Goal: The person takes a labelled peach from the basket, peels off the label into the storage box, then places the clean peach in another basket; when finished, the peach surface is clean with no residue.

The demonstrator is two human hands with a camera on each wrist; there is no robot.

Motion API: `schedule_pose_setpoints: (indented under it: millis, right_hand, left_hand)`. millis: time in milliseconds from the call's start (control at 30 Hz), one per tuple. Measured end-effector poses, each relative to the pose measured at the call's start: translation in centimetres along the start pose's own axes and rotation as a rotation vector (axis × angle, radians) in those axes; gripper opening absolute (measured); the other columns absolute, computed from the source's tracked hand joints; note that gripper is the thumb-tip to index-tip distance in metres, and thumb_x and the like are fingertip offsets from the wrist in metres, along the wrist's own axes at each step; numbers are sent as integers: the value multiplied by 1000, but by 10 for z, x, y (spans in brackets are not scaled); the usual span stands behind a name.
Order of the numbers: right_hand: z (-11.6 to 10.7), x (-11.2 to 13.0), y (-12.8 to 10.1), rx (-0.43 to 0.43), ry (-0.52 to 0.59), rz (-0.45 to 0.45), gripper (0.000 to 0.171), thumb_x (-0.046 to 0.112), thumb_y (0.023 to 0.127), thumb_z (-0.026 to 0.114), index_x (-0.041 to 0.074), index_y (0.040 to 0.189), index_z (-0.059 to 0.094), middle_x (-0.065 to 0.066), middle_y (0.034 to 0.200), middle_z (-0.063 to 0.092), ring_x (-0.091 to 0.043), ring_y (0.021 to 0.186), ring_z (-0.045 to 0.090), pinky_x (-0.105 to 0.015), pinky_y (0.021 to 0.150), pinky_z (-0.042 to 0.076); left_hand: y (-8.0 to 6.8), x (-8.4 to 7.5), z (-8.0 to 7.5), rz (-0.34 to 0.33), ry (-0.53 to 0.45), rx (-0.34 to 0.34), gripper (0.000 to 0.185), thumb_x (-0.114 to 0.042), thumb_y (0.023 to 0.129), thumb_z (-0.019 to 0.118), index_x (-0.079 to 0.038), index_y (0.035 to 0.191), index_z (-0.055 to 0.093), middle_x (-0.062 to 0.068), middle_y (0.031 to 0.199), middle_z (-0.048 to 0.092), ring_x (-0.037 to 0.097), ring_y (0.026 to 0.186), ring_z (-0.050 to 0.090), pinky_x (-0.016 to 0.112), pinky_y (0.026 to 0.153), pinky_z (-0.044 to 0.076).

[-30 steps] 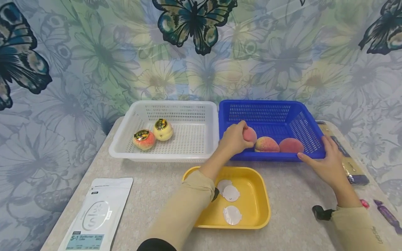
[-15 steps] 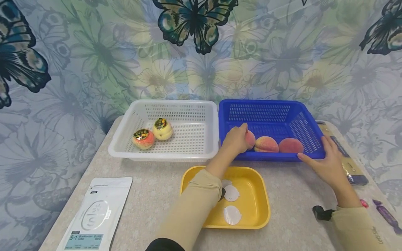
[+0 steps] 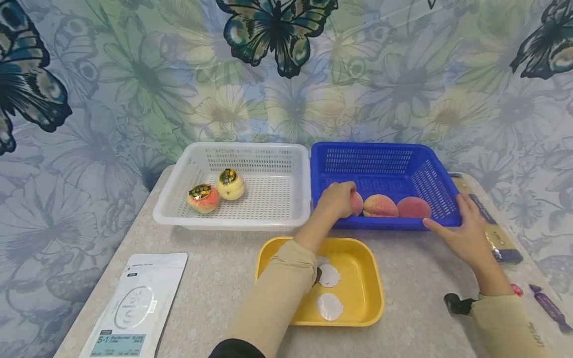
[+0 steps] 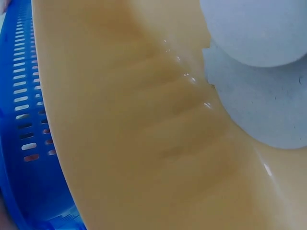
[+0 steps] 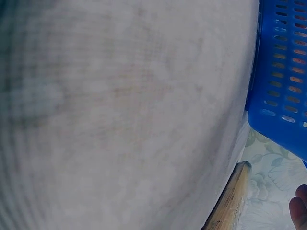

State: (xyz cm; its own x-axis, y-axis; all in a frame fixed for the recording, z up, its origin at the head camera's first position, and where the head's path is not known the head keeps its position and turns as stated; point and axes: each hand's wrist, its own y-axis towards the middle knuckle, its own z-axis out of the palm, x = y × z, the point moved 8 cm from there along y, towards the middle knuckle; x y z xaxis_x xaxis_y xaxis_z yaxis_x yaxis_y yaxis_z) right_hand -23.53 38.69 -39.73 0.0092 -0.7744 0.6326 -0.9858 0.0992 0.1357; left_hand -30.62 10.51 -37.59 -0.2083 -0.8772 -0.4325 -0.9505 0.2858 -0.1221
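In the head view my left hand (image 3: 336, 201) reaches into the front left of the blue basket (image 3: 367, 164). Its fingers hold a pink peach (image 3: 356, 203), partly hidden behind them. Two more peaches lie to the right along the front wall, one yellow-red peach (image 3: 380, 206) and one deep pink peach (image 3: 414, 207). My right hand (image 3: 463, 233) grips the basket's front right corner, thumb at the front rim and fingers along the side. Under my left forearm sits a yellow tray (image 3: 367, 278) with several white round pieces (image 4: 259, 100), partly covered by the sleeve.
Left of the blue basket stands a white basket (image 3: 268, 219) with two labelled peaches (image 3: 203, 198). A white coffee pouch (image 3: 136, 298) lies front left. A gold-and-dark packet (image 3: 501, 236) and a purple wrapped candy (image 3: 549, 304) lie on the right.
My left hand has moved slightly right and lowered the peach beside the other two in the blue basket. My right hand has stayed at the basket's corner.
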Motion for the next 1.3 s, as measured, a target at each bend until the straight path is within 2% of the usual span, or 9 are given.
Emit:
schedule_pose_setpoints:
  millis: [133,333,467,633,800,900,1067,1200,1300]
  right_hand:
    - [2,0,1,5,0,-2,108,46,88,71,3,159,3,-23,166,-6,-58,147,-4,-79,110,3]
    - [2,3,-1,-10,6,-18,107,44,87,72,2,158,5,-24,165,-3,-57,147,-3,-78,111,3]
    - [1,3,-3,-10,4,-9,106,44,87,72,2,158,4,-23,166,-4,-57,147,-3,-78,111,4]
    - [-1,2,-5,-21,-4,-10,106,43,87,72,2,158,6,-23,166,-2,-59,146,-2,-78,111,5]
    - [-2,5,-6,-26,-28,-17,106,43,87,72,0,158,7,-25,165,0,-61,144,-2,-78,111,4]
    - [-2,8,-6,-33,-55,-23,106,45,86,73,1,158,8,-27,164,3,-60,144,0,-77,110,4]
    - [-7,14,-8,-78,-91,-10,108,48,84,75,7,160,11,-24,165,5,-54,144,2,-79,107,7]
    - [-14,30,-10,-152,-45,-93,98,40,83,78,9,158,22,-18,165,15,-47,146,6,-75,110,6]
    - [-17,51,-11,-198,33,-166,86,31,84,79,12,154,34,-13,161,26,-38,147,14,-66,115,10]
  left_hand:
    - [-2,3,0,-1,-40,26,47,-22,93,67,-22,138,55,1,135,63,24,125,57,40,106,49]
    - [-3,3,3,-2,-44,34,36,-26,97,60,-21,132,57,0,125,66,22,117,59,38,103,50]
    - [-6,-1,-2,38,-20,16,43,-26,96,59,-22,138,55,0,133,63,23,132,52,38,110,45]
    - [-26,-14,-33,111,-78,3,47,-33,95,61,-26,141,52,3,139,56,23,130,53,41,108,47]
    - [-64,-12,-79,199,-141,-47,52,-40,95,63,-26,144,49,1,150,48,22,140,45,42,113,41]
    - [-89,6,-104,221,-178,-101,55,-40,95,64,-26,146,47,-2,152,46,20,144,40,42,117,37]
    - [-126,51,-132,192,-258,-210,63,-41,92,68,-25,149,43,-3,155,43,20,146,36,45,119,32]
    - [-148,98,-143,143,-279,-311,72,-39,88,74,-22,149,42,2,154,43,24,144,37,48,119,33]
    - [-158,137,-142,63,-303,-353,78,-39,85,77,-19,150,40,7,156,38,29,145,34,55,118,31]
